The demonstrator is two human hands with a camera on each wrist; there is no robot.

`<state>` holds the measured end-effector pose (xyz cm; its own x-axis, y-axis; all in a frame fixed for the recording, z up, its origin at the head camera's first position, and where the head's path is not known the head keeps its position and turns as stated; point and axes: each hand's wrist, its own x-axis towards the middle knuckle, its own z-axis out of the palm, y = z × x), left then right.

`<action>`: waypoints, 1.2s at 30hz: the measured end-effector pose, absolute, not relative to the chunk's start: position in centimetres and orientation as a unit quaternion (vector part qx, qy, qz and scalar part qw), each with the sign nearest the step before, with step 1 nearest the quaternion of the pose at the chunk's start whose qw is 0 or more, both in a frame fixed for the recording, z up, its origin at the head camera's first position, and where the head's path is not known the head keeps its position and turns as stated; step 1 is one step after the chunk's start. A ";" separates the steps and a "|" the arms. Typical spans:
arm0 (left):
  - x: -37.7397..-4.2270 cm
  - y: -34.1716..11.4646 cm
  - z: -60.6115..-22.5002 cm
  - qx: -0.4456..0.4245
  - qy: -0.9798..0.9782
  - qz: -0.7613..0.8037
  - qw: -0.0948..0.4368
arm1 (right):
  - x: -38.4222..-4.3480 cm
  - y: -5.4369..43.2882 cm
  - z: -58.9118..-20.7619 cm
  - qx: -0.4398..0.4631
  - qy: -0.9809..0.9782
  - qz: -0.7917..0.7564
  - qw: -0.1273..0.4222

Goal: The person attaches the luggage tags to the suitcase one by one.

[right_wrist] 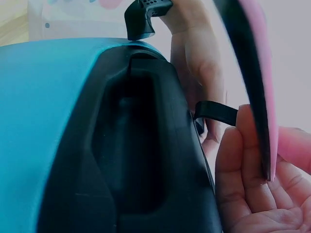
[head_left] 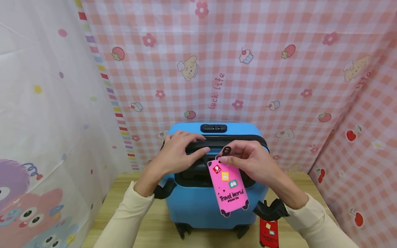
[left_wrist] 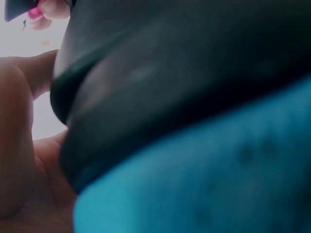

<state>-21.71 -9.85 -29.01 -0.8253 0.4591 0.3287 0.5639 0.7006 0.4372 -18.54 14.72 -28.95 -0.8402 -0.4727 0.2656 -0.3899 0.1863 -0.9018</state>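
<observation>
while one hand (head_left: 254,160) pinches one tag (head_left: 227,187), another (head_left: 177,153) apparently touches one suitcase (head_left: 192,208).

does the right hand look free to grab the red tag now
Probably not: the right hand pinches the pink tag, so it would likely have to let go before taking the red tag from the table.

We've a red tag (head_left: 269,237) below R hand (head_left: 252,160), wood tbl (head_left: 155,234) beneath, gingham cloth (head_left: 217,51) beyond, white dotted cloth (head_left: 52,113) far L.
</observation>
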 end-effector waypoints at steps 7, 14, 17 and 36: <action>-22.0 -9.6 -29.0 -0.286 -0.920 -0.249 0.101 | -19.6 14.6 -28.6 -0.281 0.769 -0.573 0.033; -22.3 -9.1 -29.5 -0.279 -0.924 -0.220 0.145 | -20.8 14.5 -28.6 -0.308 0.751 -0.583 0.042; -22.2 -9.1 -29.9 -0.280 -0.921 -0.218 0.157 | -21.0 14.7 -29.0 -0.305 0.742 -0.595 0.042; -21.9 -10.0 -29.9 -0.298 -0.918 -0.234 0.114 | -20.7 15.1 -30.0 -0.316 0.747 -0.585 0.000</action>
